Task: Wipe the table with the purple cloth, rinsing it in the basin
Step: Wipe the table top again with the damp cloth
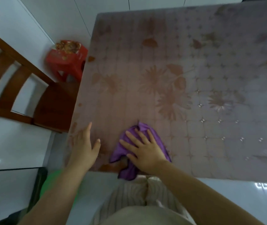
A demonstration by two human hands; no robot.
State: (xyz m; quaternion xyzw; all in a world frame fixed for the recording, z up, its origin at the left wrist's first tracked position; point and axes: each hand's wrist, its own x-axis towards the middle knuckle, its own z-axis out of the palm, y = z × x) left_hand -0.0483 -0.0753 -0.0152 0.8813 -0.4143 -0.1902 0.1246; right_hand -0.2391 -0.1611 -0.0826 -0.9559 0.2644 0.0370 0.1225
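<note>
The right hand [143, 149] lies flat with fingers spread on the crumpled purple cloth [139, 153] at the near edge of the flower-patterned table [162, 70] — one cloth corner hangs off. The left hand [83, 146] rests open near the near-left corner. Best to press evenly and push in long strokes — no basin shows.

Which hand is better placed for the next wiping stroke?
The right hand: its spread fingers press the purple cloth on the table's near edge. The left hand rests bare on the table.
</note>
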